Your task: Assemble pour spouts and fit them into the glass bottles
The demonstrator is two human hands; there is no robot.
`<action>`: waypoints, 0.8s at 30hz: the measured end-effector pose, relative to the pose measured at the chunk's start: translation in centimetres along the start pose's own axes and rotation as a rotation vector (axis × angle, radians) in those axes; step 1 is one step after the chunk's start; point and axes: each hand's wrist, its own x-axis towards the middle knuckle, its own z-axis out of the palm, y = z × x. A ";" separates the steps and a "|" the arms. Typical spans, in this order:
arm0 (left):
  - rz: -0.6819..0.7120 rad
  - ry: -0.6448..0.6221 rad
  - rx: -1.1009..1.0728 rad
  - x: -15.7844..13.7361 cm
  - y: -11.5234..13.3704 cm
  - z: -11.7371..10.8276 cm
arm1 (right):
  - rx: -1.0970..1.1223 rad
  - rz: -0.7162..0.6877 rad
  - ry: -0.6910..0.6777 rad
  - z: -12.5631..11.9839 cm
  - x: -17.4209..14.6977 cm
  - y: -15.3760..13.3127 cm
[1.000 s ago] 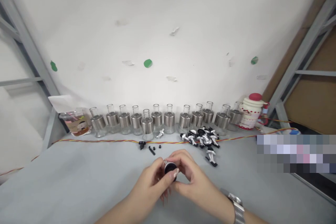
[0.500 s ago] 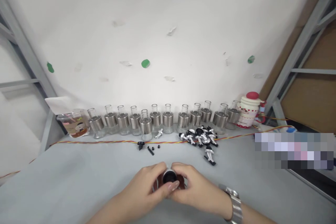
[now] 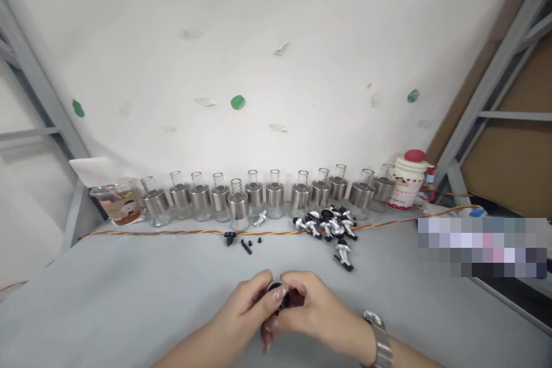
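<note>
Low over the near part of the table, both my hands are closed around a bottle pourer [image 3: 273, 286] with a silver rim and a black stopper. My left hand [image 3: 248, 307] grips it from the left, its thumb laid across the black top. From the right, my right hand [image 3: 313, 307] wraps its fingers and thumb about the same piece. Its lower part is hidden by my fingers. Beyond my hands lies a pile of silver-and-black pourers [image 3: 330, 223], with one pourer [image 3: 344, 254] nearer to me. Farther left are a black stopper [image 3: 230, 237] and small black bits [image 3: 246, 246].
Several glass bottles with metal sleeves [image 3: 238, 207] stand in a row along the wall. A silver spout piece [image 3: 260, 218] lies before them. A twisted red-yellow cord [image 3: 172, 233] crosses the table. A plastic cup [image 3: 123, 204] stands left, a red-topped jar [image 3: 405, 181] right.
My left thumb has moved up over the black top of the pourer, and fingers now show below it. My right hand keeps its hold. The view has shifted slightly.
</note>
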 end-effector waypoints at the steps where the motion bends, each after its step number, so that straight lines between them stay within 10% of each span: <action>1: -0.001 0.002 -0.001 0.0 -0.1 0.0 | -0.007 0.000 0.009 0.0 0.0 0.2; 12: -0.001 -0.042 0.066 0.0 0.4 -0.4 | -0.157 -0.070 0.033 0.4 -0.2 -0.3; 24: 0.367 0.064 0.811 -0.9 0.6 -1.5 | -0.739 -0.234 0.095 0.2 -1.3 -1.4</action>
